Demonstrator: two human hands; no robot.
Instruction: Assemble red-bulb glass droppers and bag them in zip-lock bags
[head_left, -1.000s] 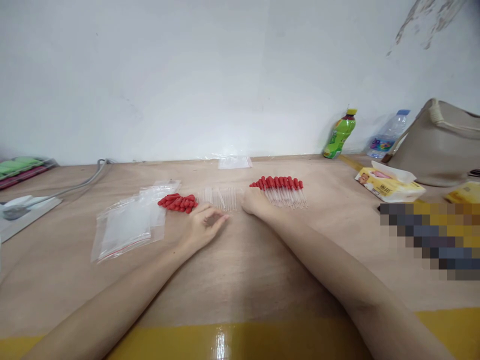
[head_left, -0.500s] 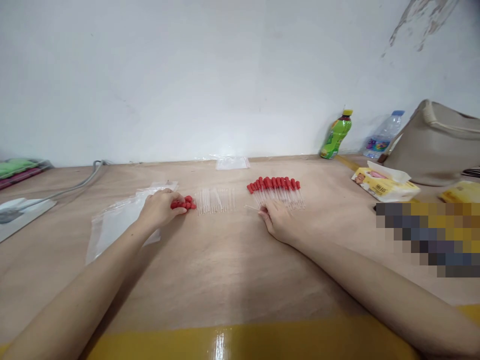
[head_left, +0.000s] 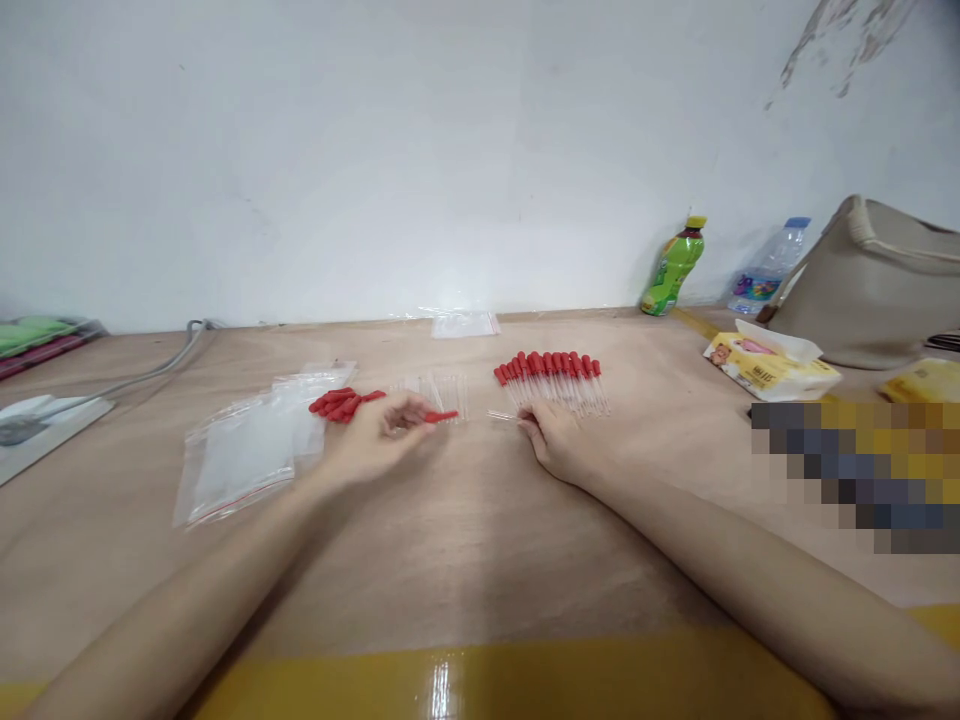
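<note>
Between thumb and fingers, my left hand [head_left: 382, 432] pinches a red rubber dropper bulb [head_left: 442, 416] that points right. Beyond that wrist lies a heap of loose red bulbs [head_left: 341, 404]. A row of clear glass tubes [head_left: 448, 390] lies behind the held bulb, partly covered by my left hand. My right hand [head_left: 553, 438] is closed on a thin clear tube [head_left: 501, 415], whose end sticks out to the left, apart from the bulb. Just behind my right hand, several droppers with red bulbs [head_left: 551, 366] lie side by side, their glass ends toward me.
Clear zip bags [head_left: 240, 455] are spread at the left, and another bag [head_left: 465, 325] lies by the wall. To the right stand a green bottle [head_left: 673, 268], a water bottle [head_left: 769, 270], a tissue pack [head_left: 772, 368] and a beige bag [head_left: 870, 290]. A grey cable [head_left: 161, 365] runs at far left.
My left hand has moved right from the heap of bulbs with one red bulb in its fingers. My right hand stays nearly in place, still holding the tube.
</note>
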